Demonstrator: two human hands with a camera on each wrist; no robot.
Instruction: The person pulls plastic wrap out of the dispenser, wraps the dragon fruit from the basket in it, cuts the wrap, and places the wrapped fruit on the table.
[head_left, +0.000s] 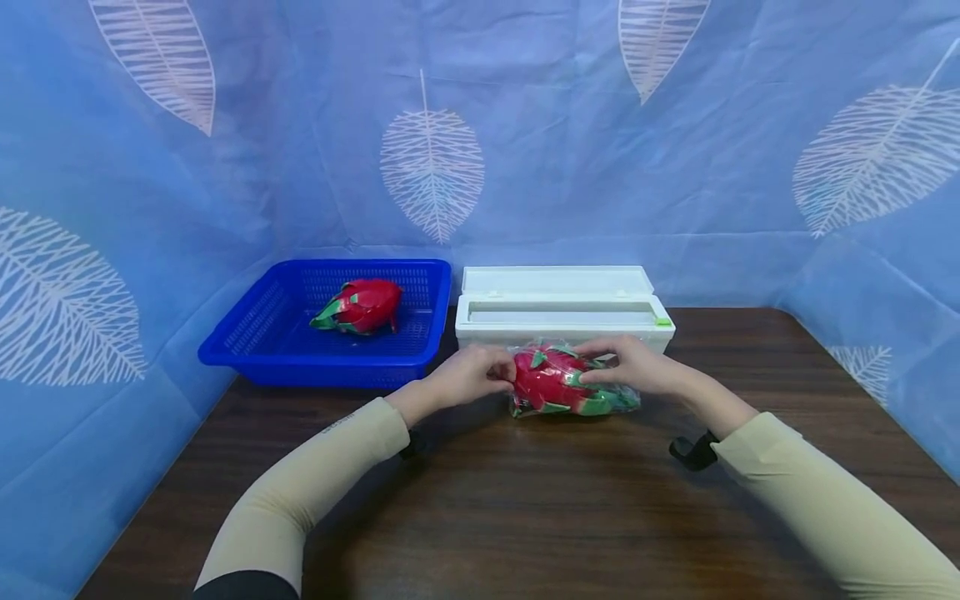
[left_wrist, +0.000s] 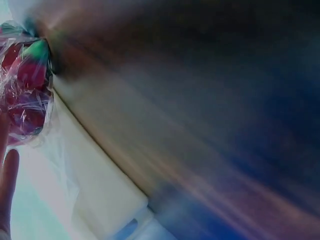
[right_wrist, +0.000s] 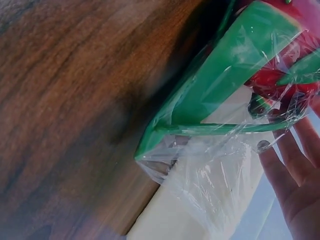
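A red dragon fruit [head_left: 551,379] with green scales lies on the table, covered in clear plastic wrap [right_wrist: 215,172]. My left hand [head_left: 471,373] pinches at its left end, thumb and fingers bent against the film. At the right end my right hand [head_left: 628,364] holds the fruit, thumb on the near side and fingers over the far side. Loose film bunches around the green tips in the right wrist view. The left wrist view is blurred and shows only part of the wrapped fruit [left_wrist: 31,75] beside the fingers.
Behind the fruit stands a white cling-film dispenser [head_left: 562,329] with its lid raised. A blue plastic basket [head_left: 322,371] at the back left holds another dragon fruit [head_left: 367,305]. The dark wooden table [head_left: 540,508] ends at a blue leaf-patterned curtain [head_left: 540,183].
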